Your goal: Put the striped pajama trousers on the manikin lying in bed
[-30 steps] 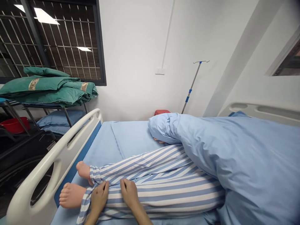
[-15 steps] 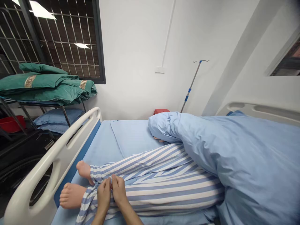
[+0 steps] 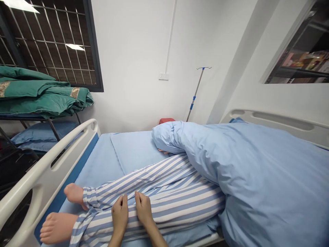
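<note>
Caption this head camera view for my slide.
Left hand and right hand rest on striped pyjama trousers on a hospital bed.

The head-worn camera looked forward and down from the foot of the hospital bed [image 3: 97, 161], close above the person's hands [image 3: 119, 216] and the striped trouser legs [image 3: 164, 202], facing along the mattress toward the far wall [image 3: 133, 51]

Blue-and-white striped pyjama trousers [image 3: 164, 206] clothe the legs of a patient manikin [image 3: 74, 193], which lie slightly apart on the bed, with rumpled cuffs at the ankles and pale bare feet [image 3: 58, 227] pointing toward the side rail. The left grip [image 3: 120, 216] and right grip [image 3: 144, 207], both bare hands, lie side by side on the nearer trouser leg, fingers together, pressed against the striped cloth
</note>
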`<state>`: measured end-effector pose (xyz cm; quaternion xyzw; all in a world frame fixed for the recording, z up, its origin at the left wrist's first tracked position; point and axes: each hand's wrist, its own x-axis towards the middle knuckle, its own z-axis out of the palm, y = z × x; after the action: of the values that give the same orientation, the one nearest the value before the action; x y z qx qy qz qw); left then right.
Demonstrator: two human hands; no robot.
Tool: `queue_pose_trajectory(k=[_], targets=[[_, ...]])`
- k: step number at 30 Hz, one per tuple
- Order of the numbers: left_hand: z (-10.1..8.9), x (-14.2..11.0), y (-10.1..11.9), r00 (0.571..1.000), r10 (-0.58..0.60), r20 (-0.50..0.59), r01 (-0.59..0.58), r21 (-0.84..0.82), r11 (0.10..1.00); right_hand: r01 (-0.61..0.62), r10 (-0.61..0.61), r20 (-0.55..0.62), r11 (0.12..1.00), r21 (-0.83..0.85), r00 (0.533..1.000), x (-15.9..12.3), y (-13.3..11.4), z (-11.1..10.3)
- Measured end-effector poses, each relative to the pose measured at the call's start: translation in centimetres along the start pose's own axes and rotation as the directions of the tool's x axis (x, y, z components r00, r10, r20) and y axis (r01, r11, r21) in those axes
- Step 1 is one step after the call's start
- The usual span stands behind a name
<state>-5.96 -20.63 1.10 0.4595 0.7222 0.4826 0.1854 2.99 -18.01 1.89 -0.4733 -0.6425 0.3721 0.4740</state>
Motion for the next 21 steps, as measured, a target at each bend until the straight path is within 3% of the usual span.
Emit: queue_pose_trajectory(k=[2,5,10,14,17,21], targets=[[0.8,-0.2,0.7,0.999,0.015,0.028,-0.013,-0.083,0.996,0.024,-0.024,0.014,1.000,-0.021,1.000,0.0,0.1,-0.9],[2.2,-0.6,1.6,0.994,0.041,0.104,-0.037,-0.038,0.999,0.039,-0.039,-0.018,0.999,0.000,0.999,0.1,0.4,-2.1],[4.2,-1.2,3.1,0.997,0.026,0.075,-0.021,-0.075,0.997,0.029,-0.031,-0.026,0.998,-0.047,0.999,0.2,1.5,-3.9],[5.5,-1.8,3.8,0.992,0.022,0.125,-0.030,0.067,0.997,0.042,-0.046,-0.067,0.998,-0.048,0.997,0.4,1.9,-5.9],[6.2,-1.9,3.7,0.992,0.004,0.128,-0.016,0.092,0.996,0.057,-0.075,-0.083,0.978,-0.199,0.994,0.5,2.7,-7.1],[5.9,-2.0,5.0,0.969,0.056,0.240,-0.038,-0.080,0.996,0.123,-0.135,0.005,0.885,-0.449,0.991,0.0,4.4,-7.4]])
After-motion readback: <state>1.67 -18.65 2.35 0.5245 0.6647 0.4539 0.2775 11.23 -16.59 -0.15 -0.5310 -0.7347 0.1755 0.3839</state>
